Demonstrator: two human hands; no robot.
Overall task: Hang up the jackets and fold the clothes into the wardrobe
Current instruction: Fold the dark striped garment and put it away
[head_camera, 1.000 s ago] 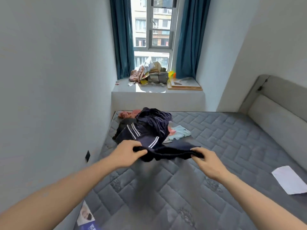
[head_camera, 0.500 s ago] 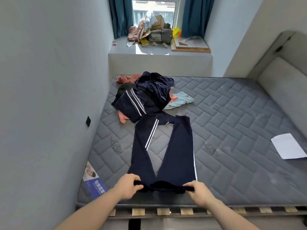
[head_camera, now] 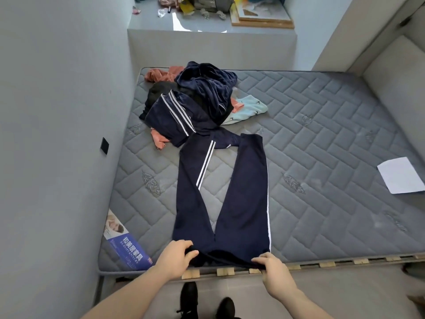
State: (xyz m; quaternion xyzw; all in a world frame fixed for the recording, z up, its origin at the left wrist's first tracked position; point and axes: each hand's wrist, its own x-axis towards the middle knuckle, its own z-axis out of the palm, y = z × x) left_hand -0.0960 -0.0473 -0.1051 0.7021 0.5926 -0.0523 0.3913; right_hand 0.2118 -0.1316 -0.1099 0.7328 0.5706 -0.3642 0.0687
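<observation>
I grip one pair of navy trousers (head_camera: 232, 194) by the waistband, my left hand (head_camera: 175, 259) and right hand (head_camera: 273, 270) each pinching a corner at the near edge of the grey mattress (head_camera: 322, 157). Both legs lie flat, their cuffs touching one clothes pile (head_camera: 195, 102). Beyond the trousers' right side, bare quilting runs to one white sheet of paper (head_camera: 401, 174).

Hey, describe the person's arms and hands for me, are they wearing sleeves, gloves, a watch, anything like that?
Both arms are bare as far as the frame shows: no sleeves reach the forearms. The left hand and right hand wear no gloves, and no watch, bracelet or ring is visible on the wrists or fingers. Nothing is marked or taped on either arm.
</observation>
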